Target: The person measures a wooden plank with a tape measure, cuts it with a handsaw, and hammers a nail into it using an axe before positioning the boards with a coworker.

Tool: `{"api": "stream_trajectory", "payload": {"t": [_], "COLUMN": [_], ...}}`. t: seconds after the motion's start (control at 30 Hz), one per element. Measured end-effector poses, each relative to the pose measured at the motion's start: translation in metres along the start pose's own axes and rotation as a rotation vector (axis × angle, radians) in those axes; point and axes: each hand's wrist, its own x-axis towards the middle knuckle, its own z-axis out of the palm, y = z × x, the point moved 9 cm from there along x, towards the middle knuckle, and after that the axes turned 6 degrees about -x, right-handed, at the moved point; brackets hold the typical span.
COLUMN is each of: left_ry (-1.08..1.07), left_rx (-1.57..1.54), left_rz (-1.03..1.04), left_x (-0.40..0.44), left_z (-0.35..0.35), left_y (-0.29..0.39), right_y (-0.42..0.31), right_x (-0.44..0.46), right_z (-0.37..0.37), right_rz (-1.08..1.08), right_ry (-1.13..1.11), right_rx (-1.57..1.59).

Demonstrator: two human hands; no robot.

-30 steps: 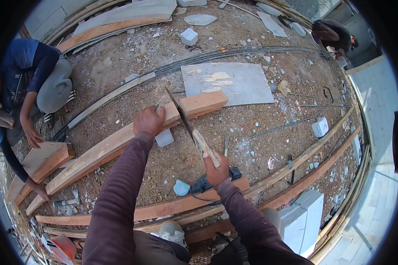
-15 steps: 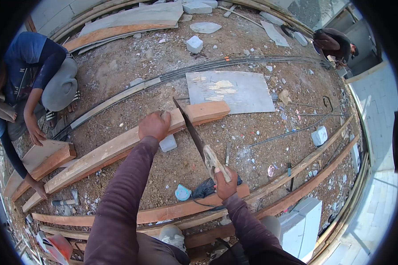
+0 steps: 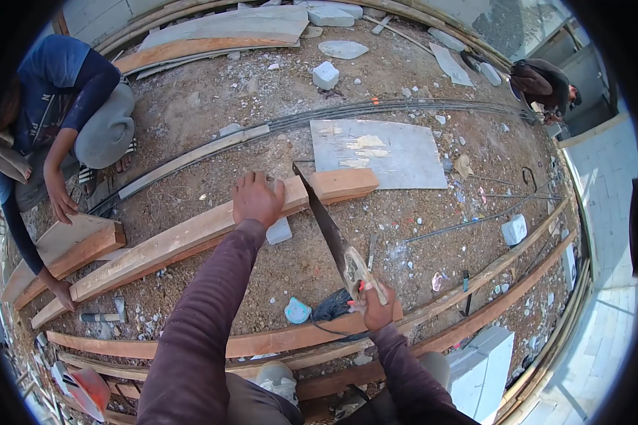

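Note:
A handsaw (image 3: 325,223) crosses the far part of a long squared wooden beam (image 3: 174,248), its dark blade lying in a cut in the wood. My right hand (image 3: 378,307) is closed around the saw's pale, worn handle. Just left of the blade, my left hand (image 3: 257,203) presses on the beam, fingers over its far edge and thumb towards the saw. A white block (image 3: 279,231) lies by the beam under my left hand. At the beam's near left end, a co-worker's hand (image 3: 62,293) touches the wood.
A co-worker (image 3: 57,99) squats at the left beside a short timber piece (image 3: 85,253); another person (image 3: 542,85) bends at the far right. A grey board (image 3: 404,166) lies beyond the beam. Long timbers (image 3: 283,340) lie by my feet, with a hammer (image 3: 105,316) at left.
My right hand has drawn the saw back towards me and down. My left hand's fingers have spread slightly on the beam. The whole view has shifted a little.

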Motion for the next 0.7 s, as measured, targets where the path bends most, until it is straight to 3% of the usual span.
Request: {"api": "stream_trajectory", "payload": {"t": [0.03,0.17,0.23,0.3,0.37,0.43,0.47,0.57,0.7], "left_ry": [0.008,-0.071,-0.056,-0.049,-0.033,-0.045,-0.024,-0.025,-0.226], "left_rx": [0.025,0.019,-0.017,-0.030,-0.025,0.009,-0.052,-0.081,-0.248], "left_rz": [-0.002,-0.020,-0.010,-0.012,-0.020,-0.014,-0.008,-0.035,-0.041], "left_x": [-0.003,-0.003,0.000,-0.004,-0.002,-0.002,-0.002,-0.004,-0.009], "left_z": [-0.002,0.000,0.002,0.005,0.003,0.000,-0.002,-0.007,0.000], "left_y": [-0.001,0.002,0.001,-0.003,-0.004,-0.002,-0.002,-0.009,-0.007], "right_y": [-0.021,-0.003,0.025,-0.024,0.043,0.069,0.041,0.041,0.020], "right_x": [-0.019,-0.007,0.045,0.078,0.060,0.023,-0.002,-0.058,-0.052], "right_z": [-0.008,0.002,0.037,0.080,0.064,0.042,0.022,-0.049,-0.131], "right_rz": [0.032,0.060,0.020,-0.139,0.058,0.194,0.175,0.037,-0.012], "right_ry": [-0.115,-0.093,0.031,0.012,0.226,0.159,0.016,0.097,0.205], "right_rx": [-0.018,0.106,0.034,-0.188,-0.076,0.116,-0.063,0.053,-0.202]}}
